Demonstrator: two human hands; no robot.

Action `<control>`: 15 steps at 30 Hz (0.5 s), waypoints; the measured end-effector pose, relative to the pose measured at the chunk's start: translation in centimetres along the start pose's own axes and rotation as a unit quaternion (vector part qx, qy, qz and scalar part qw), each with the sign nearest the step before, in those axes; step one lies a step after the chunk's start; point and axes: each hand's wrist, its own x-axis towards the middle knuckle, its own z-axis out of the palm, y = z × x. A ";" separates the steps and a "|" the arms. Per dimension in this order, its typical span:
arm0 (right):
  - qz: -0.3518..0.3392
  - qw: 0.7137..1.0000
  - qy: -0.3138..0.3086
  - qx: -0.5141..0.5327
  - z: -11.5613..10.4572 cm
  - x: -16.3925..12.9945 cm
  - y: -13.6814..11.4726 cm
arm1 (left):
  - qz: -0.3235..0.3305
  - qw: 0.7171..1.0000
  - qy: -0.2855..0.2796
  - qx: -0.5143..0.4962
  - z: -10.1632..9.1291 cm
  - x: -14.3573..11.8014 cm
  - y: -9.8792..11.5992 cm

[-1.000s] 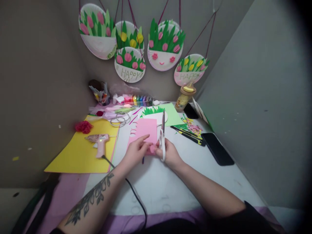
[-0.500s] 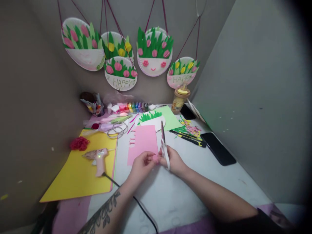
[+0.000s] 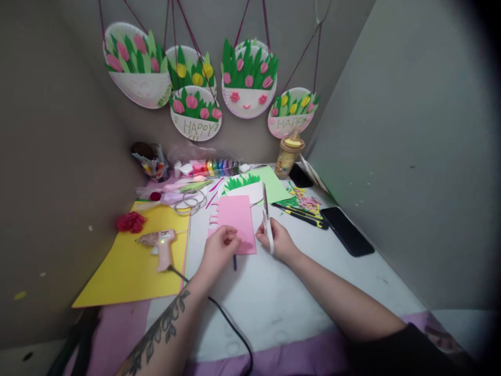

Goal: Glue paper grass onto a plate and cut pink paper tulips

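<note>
Since half a second ago the two hands have drawn apart, and the pink sheet [image 3: 235, 222] now lies flat on the white table [image 3: 274, 303] with its near edge clear of the scissors. The left hand [image 3: 219, 250] rests at the sheet's near left corner, fingers curled over the edge; it appears to pinch the paper, though the pictures do not show the grip for certain. The right hand [image 3: 278, 241] is clenched around the white handles of the scissors [image 3: 267, 222], whose closed blades point away from the person, just right of the sheet and apart from it. A blue pen [image 3: 235, 261] pokes out from under the sheet's near edge. Cut-out notches run down the sheet's left side. Left of the sheet lies a yellow sheet [image 3: 129, 266] with a glue gun [image 3: 160, 245] on it, its black cord [image 3: 227, 324] trailing toward the person under the left forearm. A red tuft [image 3: 131, 222] sits at the yellow sheet's far corner, with wire rings [image 3: 190, 201] nearby. Beyond the pink sheet are a paper plate with green grass [image 3: 245, 188], a green sheet [image 3: 274, 185], a row of paints [image 3: 213, 168] and a bottle [image 3: 287, 154]. To the right lie pencils [image 3: 303, 216], paper scraps [image 3: 307, 201] and a phone [image 3: 346, 230]. Finished plates [image 3: 195, 109] hang on the wall.
</note>
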 end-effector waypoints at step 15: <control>-0.064 0.992 0.061 -0.095 0.7 1.6 1.6 | 0.128 0.914 0.140 0.359 -2.4 -0.5 1.7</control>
